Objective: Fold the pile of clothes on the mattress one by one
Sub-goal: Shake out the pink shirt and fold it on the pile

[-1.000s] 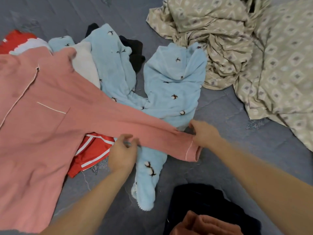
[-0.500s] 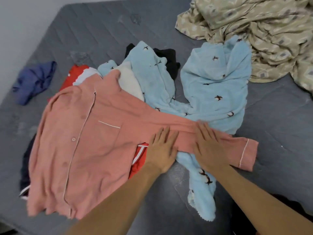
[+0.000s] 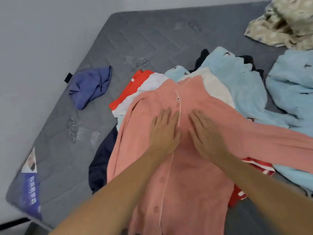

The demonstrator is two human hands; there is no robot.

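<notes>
- soft, even indoor light, no hard shadows or glare
- motion blur smears the whole frame
- wide-angle bending at the edges

A home bedroom: bare grey mattress (image 3: 152,39), scattered clothes (image 3: 237,92), crumpled bedsheet (image 3: 279,28).

Grey quilted mattress (image 3: 152,36) carries a clothes pile (image 3: 237,92) under and beyond the hands (image 3: 183,134), a blue garment (image 3: 91,85) lying apart to their left, patterned bedding (image 3: 284,26) far right.

Both forearms are bare to the frame's edge, with no sleeves, rings or watch showing.
</notes>
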